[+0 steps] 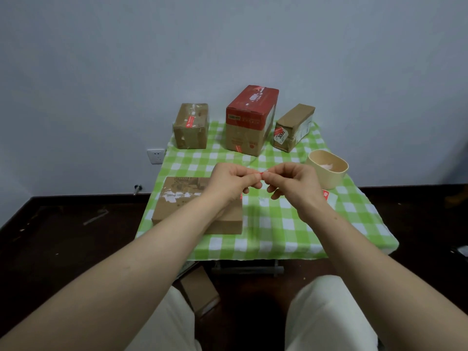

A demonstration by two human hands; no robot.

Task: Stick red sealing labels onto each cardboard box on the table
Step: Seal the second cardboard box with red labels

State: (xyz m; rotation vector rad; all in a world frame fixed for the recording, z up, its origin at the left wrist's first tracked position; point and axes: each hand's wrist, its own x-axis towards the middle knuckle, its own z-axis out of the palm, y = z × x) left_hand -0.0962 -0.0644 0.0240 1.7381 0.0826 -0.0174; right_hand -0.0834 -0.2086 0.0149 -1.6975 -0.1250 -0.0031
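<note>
Above the near flat cardboard box [197, 206], left hand [229, 184] and right hand [293, 184] fingertips pinch a small red label [260, 174], likely flimsy and sticky, best held by its edges.

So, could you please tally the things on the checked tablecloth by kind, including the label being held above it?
cardboard boxes: 4 (back left box, tall red-topped box, back right box, flat front box)
beige tub: 1
label sheet, partly hidden: 1
red label, pinched between left hand and right hand: 1
Total: 7
</note>
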